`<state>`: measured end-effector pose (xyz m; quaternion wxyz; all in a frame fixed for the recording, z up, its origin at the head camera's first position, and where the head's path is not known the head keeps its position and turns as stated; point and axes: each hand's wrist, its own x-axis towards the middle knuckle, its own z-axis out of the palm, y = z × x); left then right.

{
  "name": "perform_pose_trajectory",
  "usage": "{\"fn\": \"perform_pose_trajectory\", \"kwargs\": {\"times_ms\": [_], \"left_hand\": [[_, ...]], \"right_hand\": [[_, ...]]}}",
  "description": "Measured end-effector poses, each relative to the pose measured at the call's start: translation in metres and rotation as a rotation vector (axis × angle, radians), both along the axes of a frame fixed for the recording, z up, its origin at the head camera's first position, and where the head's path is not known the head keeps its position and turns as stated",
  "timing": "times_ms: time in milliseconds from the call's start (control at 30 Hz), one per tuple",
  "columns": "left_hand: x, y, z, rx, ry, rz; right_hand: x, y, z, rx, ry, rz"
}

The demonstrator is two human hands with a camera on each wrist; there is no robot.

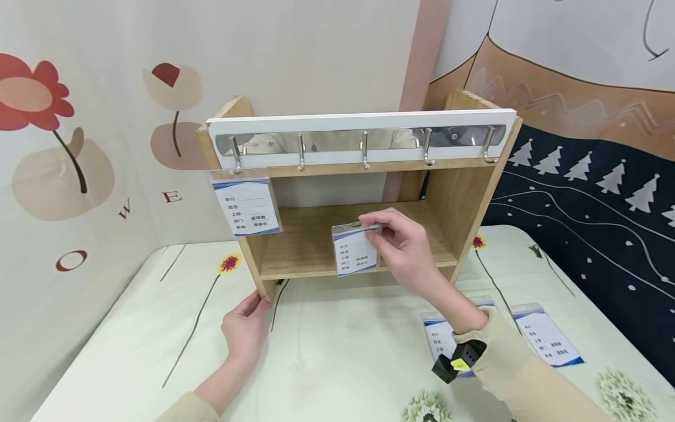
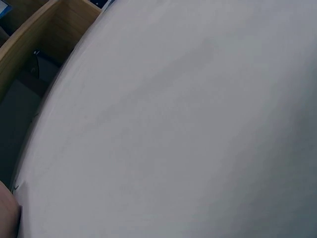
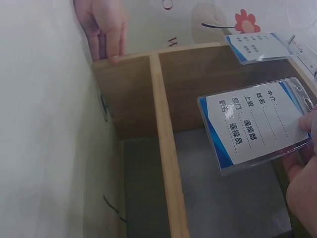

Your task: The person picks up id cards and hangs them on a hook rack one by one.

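My right hand [image 1: 403,249] pinches a clear-sleeved name badge [image 1: 356,251] by its top right corner, in front of the wooden shelf's [image 1: 311,240] lower board. In the right wrist view the badge [image 3: 255,124] shows printed lines and blue corners, with a slot at its top edge. My left hand [image 1: 246,328] grips the bottom of the shelf's left side panel, and its fingers also show in the right wrist view. A second badge [image 1: 246,206] hangs from the leftmost metal hook [image 1: 235,153]. The other hooks [image 1: 365,150] on the white rail [image 1: 364,122] carry nothing.
Two more badges lie on the table at the right, one [image 1: 547,335] fully visible and one [image 1: 437,337] partly behind my right forearm. A flower-print cloth [image 1: 327,351] covers the table. Behind the shelf are a patterned curtain [image 1: 327,53] and a dark tree-print cloth [image 1: 580,193].
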<state>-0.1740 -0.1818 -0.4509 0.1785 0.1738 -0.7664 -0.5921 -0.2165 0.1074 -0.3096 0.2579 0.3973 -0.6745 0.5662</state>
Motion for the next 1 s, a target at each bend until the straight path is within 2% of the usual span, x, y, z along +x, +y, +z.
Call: {"fn": "perform_pose_trajectory", "kwargs": {"times_ms": [367,800,1000], "left_hand": [[0.001,0.002,0.001,0.018,0.015,-0.004],[0.003,-0.001,0.002,0.011,0.021,0.014],[0.002,0.001,0.002,0.01,0.009,-0.001]], "right_hand": [[-0.007,-0.007,0.017,-0.086,0.04,-0.003],[-0.007,-0.034,0.034,-0.113,0.062,0.045],[-0.008,-0.041,0.039,-0.117,0.06,0.046]]}}
